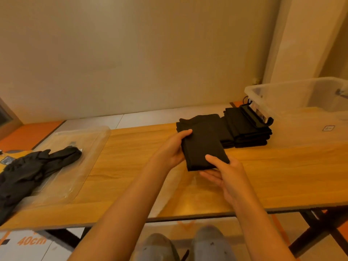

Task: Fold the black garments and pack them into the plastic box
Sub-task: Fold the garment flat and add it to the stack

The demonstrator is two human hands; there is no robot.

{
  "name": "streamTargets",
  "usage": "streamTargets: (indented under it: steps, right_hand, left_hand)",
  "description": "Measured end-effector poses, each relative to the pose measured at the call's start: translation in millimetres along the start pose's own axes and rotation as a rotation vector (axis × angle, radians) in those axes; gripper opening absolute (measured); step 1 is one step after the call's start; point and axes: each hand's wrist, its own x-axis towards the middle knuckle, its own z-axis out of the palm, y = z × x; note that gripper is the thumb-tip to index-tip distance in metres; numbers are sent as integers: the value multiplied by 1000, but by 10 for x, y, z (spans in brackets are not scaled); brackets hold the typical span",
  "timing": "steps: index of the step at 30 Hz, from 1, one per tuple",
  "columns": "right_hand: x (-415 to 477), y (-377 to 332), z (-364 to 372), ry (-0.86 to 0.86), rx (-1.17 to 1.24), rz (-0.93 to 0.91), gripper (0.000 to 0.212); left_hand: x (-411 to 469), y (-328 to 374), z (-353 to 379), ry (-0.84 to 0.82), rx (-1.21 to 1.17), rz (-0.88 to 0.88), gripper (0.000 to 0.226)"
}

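I hold a folded black garment [201, 142] over the middle of the wooden table [131, 166]. My left hand [174, 149] grips its left edge, thumb on top. My right hand [224, 174] grips its near right corner, thumb on top and fingers beneath. Behind it on the right lies a stack of folded black garments [246, 129] with a black hanger on top. The clear plastic box [293, 98] stands at the far right of the table, open; its inside is hard to make out. A heap of unfolded black garments [28, 172] lies at the left.
A clear plastic lid [82, 147] lies on the table's left part, partly under the unfolded heap. The table's front edge runs just below my forearms, with black crossed legs at the lower right. My shoes show below on the floor.
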Motion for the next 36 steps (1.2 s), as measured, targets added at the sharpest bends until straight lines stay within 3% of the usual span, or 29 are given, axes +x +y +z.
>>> streamTargets:
  steps: [6, 11, 17, 23, 30, 36]
  right_hand:
    - [1087, -384, 21, 173, 13, -72, 43]
    - [1551, -239, -108, 245, -230, -86, 58]
    - [1569, -30, -166, 311, -419, -197, 34]
    - [1480, -66, -184, 321, -472, -215, 51]
    - [1432, -106, -190, 270, -453, -212, 44]
    - [1402, -147, -162, 295, -486, -138, 51]
  left_hand:
    - [1011, 443, 435, -35, 107, 17, 15]
    - [1577, 257, 402, 60, 240, 19, 26]
    - [1751, 150, 270, 67, 308, 70, 29]
    - [1797, 156, 293, 55, 359, 101, 43]
    - [1763, 187, 290, 98, 350, 133, 49]
    - [1773, 226, 304, 120, 445, 157, 51]
